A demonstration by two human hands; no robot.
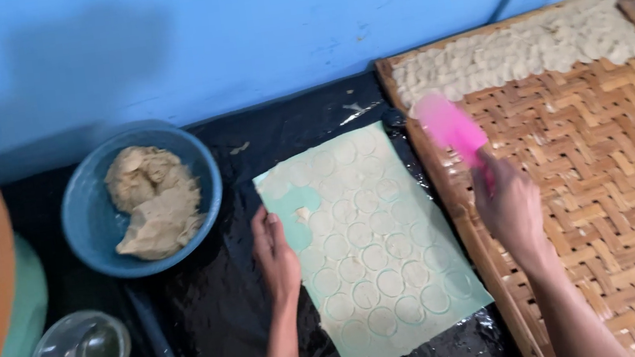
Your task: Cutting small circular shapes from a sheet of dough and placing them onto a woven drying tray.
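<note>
On the black bench the dough sheet lies flat, scored with circles; the left hand rests open-fingered on its left edge, while the right hand grips a pink scraper over the woven tray (thin, soft dough likely tears; lift from underneath)

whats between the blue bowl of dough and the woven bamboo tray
In the head view, the rolled dough sheet scored with circles lies between the blue bowl and the woven tray, on black plastic, with the left hand at its edge.
</note>
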